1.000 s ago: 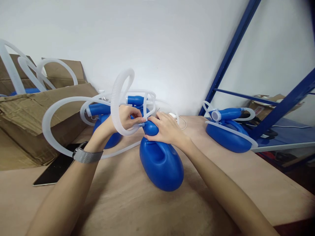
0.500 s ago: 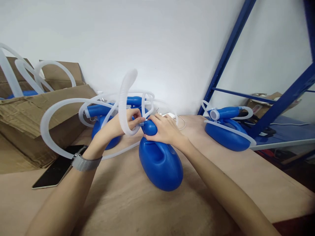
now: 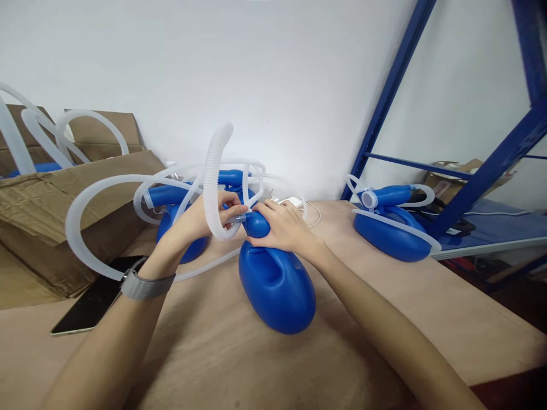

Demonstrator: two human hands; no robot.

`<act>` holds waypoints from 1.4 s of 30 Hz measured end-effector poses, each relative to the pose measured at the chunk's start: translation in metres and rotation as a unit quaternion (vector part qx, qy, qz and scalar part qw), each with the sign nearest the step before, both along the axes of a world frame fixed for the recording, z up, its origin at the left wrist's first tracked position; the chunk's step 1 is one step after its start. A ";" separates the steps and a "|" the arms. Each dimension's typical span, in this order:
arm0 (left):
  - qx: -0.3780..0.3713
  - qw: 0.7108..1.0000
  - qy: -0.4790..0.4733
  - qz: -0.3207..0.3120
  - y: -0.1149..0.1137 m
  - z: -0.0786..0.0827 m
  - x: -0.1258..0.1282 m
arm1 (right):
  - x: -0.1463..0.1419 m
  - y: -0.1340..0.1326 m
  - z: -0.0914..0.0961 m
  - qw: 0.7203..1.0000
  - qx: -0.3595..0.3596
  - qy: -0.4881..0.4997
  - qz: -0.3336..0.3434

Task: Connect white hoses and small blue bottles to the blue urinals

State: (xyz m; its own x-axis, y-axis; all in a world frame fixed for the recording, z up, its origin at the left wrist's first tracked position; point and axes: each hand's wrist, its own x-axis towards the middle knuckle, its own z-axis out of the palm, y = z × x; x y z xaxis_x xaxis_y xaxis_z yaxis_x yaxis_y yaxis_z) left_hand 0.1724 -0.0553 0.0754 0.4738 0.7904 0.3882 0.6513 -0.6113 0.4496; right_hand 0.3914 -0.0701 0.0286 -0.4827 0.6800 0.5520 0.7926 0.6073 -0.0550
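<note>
In the head view, a blue plastic bottle [image 3: 277, 290] with a moulded handle stands on the table in front of me. My right hand [image 3: 284, 224] is closed around the rounded blue neck piece [image 3: 257, 225] at its top. From the left, my left hand [image 3: 224, 210] pinches the end of a translucent corrugated hose [image 3: 211, 188], where a clear connector [image 3: 239, 218] meets the neck piece. How far the connector sits in cannot be made out. The hose loops up and bends in front of my left wrist.
More blue bottles with hoses stand behind my left hand, and another blue bottle [image 3: 391, 236] is at the right. A cardboard box [image 3: 85, 210] holding hoses is at the left, beside a dark tablet [image 3: 92, 304]. A blue metal rack [image 3: 387, 91] rises at the right.
The whole view has shifted slightly. Both hands keep their holds on the hose end and the bottle's neck piece, and a little more of the clear connector shows.
</note>
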 end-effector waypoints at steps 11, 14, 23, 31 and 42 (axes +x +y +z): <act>0.071 0.997 0.027 0.027 0.002 -0.003 0.001 | 0.001 -0.001 0.002 1.000 -0.019 -0.002 -0.018; 0.077 0.996 0.048 0.021 0.000 -0.001 0.001 | 0.003 0.001 0.002 0.999 -0.032 0.006 -0.013; 0.095 0.988 0.125 -0.013 -0.007 0.012 -0.012 | 0.005 0.004 0.002 0.999 -0.037 0.024 0.000; 0.048 0.994 0.097 -0.020 -0.004 0.001 0.000 | -0.001 -0.002 0.003 0.999 -0.034 -0.004 -0.035; 0.100 0.978 0.181 -0.029 0.003 -0.018 -0.006 | -0.002 -0.002 0.001 0.999 -0.018 -0.012 -0.042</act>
